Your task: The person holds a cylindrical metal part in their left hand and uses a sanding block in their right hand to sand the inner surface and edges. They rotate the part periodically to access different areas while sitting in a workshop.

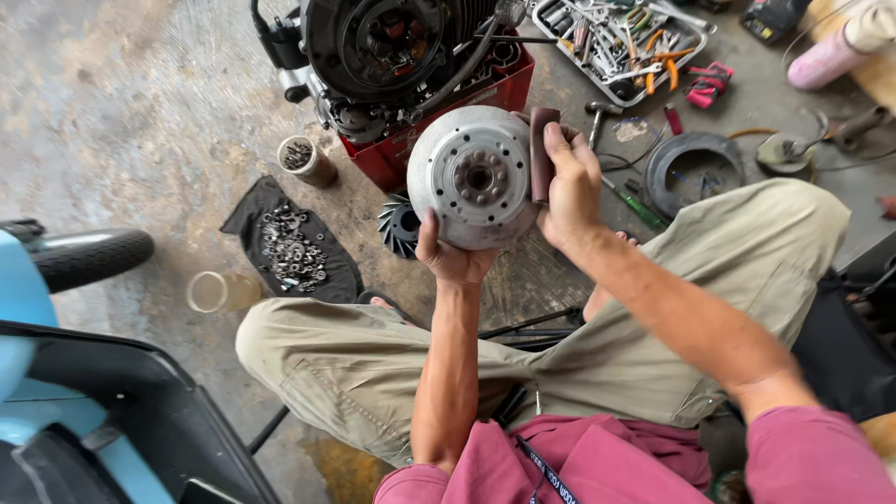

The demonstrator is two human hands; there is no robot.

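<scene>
Grey round metal flywheel disc (474, 177) faces up, gripped from below by the left hand (450, 257); the right hand (569, 187) clamps a brown sandpaper strip (540, 154) upright against its right rim.

Round grey metal flywheel (474, 177) with bolted central hub, held upright facing up, a folded strip of brown sandpaper (540, 152) pressed against its right rim

No packages, signs or screens visible; no label clear enough to tell.
</scene>
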